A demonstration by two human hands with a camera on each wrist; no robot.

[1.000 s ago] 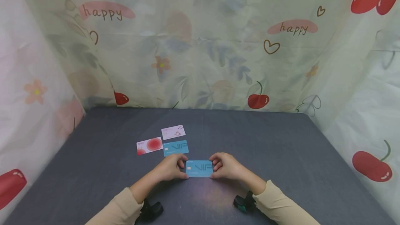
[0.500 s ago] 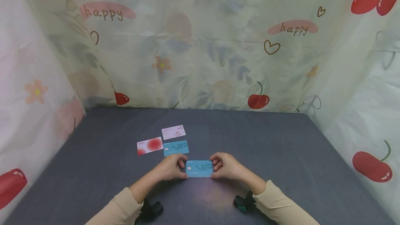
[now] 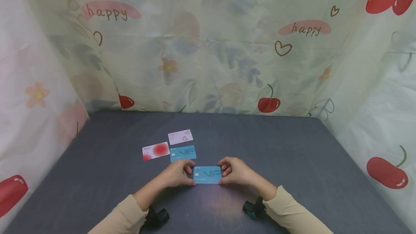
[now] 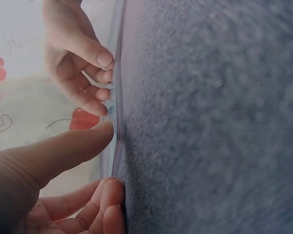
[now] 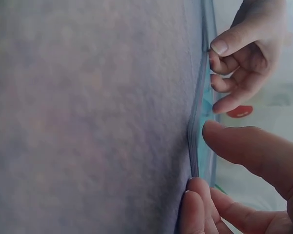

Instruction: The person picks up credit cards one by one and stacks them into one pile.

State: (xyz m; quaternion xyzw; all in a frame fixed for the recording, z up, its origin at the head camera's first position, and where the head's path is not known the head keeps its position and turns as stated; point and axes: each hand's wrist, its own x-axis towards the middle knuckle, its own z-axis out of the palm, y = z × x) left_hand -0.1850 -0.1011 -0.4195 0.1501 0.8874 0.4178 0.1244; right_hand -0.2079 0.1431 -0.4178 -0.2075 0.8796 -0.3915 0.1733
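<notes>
On the dark table in front of me, a blue card marked VIP [image 3: 207,175] lies face up with its long side toward me. Layered edges in both wrist views show it tops a thin stack of cards [image 5: 195,139]. My left hand [image 3: 180,173] holds the stack's left end, thumb at the near corner and fingers at the far one. The right hand [image 3: 236,171] grips the right end the same way. Just beyond the left hand lie a second blue VIP card [image 3: 183,153], a white card with red circles [image 3: 156,151] and a pale pink card [image 3: 180,137].
A dark grey cloth covers the table [image 3: 276,143]. Behind it and along both sides hangs a pale curtain [image 3: 211,53] printed with cherries and flowers. Black wrist devices [image 3: 156,219] sit below the beige sleeves [image 3: 292,210].
</notes>
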